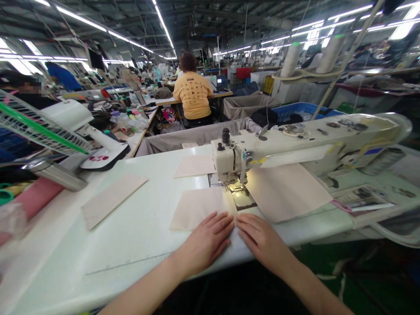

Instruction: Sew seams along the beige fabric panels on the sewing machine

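My left hand (205,243) and my right hand (262,238) lie flat, side by side, on the near edge of a pale pink fabric panel (197,209). Neither hand grips it. The panel's far end reaches toward the presser foot (235,188) of a white industrial sewing machine (328,135). A larger pale panel (285,192) lies to the right of the needle, partly under the machine arm. Two more pale pieces rest on the white worktable (131,258), one (195,166) behind my hands and one (111,200) to the left.
A white electric fan (65,120) and a pink roll (36,197) stand at the table's left. Papers (361,199) lie at the right. Behind the table are a grey fabric bin (197,133), a blue crate (305,111), thread cones (291,59) and a seated co-worker (193,92).
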The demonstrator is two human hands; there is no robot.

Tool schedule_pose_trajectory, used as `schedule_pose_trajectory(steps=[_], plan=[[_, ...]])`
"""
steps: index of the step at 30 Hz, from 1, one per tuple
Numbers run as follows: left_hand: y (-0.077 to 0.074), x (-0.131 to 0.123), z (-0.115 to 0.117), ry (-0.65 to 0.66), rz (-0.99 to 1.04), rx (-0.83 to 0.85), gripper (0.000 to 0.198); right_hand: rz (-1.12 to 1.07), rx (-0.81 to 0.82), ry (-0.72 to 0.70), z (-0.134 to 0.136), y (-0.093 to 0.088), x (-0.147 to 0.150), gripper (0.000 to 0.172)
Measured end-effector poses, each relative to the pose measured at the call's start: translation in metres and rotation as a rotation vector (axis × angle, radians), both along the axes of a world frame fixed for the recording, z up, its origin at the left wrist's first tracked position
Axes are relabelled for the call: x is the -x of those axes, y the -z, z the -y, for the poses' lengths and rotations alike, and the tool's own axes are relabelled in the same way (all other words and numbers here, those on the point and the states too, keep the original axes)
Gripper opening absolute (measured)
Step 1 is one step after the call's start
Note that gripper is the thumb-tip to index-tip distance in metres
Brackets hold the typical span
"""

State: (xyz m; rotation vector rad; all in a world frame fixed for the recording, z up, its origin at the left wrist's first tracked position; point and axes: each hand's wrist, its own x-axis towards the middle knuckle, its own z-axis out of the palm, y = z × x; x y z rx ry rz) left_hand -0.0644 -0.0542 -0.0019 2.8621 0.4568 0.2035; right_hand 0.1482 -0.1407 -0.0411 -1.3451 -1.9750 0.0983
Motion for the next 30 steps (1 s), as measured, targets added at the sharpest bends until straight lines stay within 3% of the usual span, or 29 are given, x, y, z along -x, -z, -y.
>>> schedule_pose_trajectory(steps=[4,12,19,25,30], plan=[[0.0,0.004,-0.003,0.023,-0.007,0.005,0.044,0.067,-0.03,-0.027,-0.001,-0.002,-0.004,0.028],[0.004,-0.001,-0.051,0.005,0.035,0.024,0.041,0.082,0.029,0.001,-0.049,-0.006,-0.004,0.024],[0.007,-0.008,-0.089,0.011,0.098,0.031,0.039,0.126,0.054,0.07,-0.076,-0.008,-0.001,0.019],[0.005,-0.013,-0.111,0.03,0.107,0.035,0.04,0.082,0.018,0.092,-0.069,-0.001,0.004,0.022],[0.006,-0.013,-0.112,0.002,0.109,0.034,0.04,0.047,0.008,0.085,-0.056,0.003,0.006,0.027]])
